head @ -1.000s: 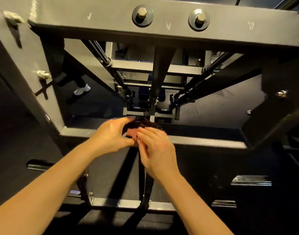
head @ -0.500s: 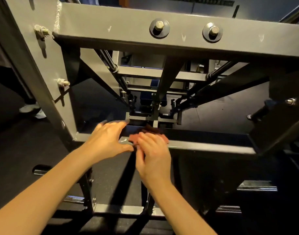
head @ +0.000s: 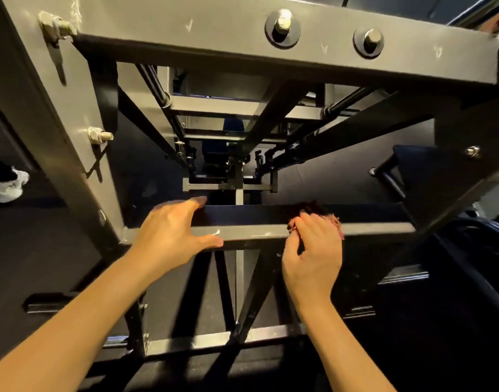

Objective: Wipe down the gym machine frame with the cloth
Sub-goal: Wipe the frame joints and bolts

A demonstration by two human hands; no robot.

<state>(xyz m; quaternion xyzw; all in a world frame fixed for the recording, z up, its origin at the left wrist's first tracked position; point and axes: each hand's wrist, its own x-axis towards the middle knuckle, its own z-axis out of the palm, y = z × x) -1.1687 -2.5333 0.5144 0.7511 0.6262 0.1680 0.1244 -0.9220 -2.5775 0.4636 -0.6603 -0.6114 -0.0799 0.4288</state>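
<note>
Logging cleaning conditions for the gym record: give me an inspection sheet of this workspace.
Surface: grey metal crossbar, light glare along its top.
Job's things: reddish frayed cloth on the crossbar, right of centre.
Clutter: nothing seen.
Hands: left hand rests open-fingered on the crossbar; right hand grips the cloth.
Cables: nothing seen.
Surroundings: grey bolted top beam; white shoe on dark floor, far left.

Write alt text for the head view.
The right hand holds a reddish cloth against a grey crossbar of a gym machine frame; the left hand rests open on the same bar. A bolted beam runs overhead.
</note>
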